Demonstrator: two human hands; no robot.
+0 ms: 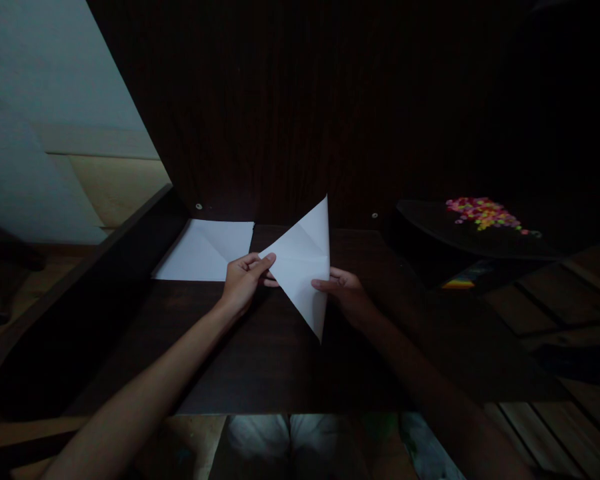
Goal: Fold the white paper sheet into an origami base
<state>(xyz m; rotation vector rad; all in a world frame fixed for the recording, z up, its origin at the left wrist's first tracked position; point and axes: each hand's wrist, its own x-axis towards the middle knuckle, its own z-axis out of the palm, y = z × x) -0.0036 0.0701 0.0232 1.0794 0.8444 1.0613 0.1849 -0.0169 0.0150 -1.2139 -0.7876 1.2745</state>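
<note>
A white sheet of paper [303, 257], folded into a triangle, is held up above the dark desk. Its long edge faces right, and faint crease lines cross its face. My left hand [247, 277] pinches the left corner, thumb on top and fingers beneath. On the long edge, my right hand [347, 290] grips the paper with its thumb in front and the other fingers behind. To the left, near the back panel, lies white paper [205, 247] with a diagonal crease; how many sheets it holds I cannot tell.
A dark wooden desk [260, 360] has a tall back panel [280, 133] and a raised left side board [80, 307]. On a dark raised shelf [420, 223] at the right sits a heap of small colourful pieces [485, 213]. My legs are below the front edge.
</note>
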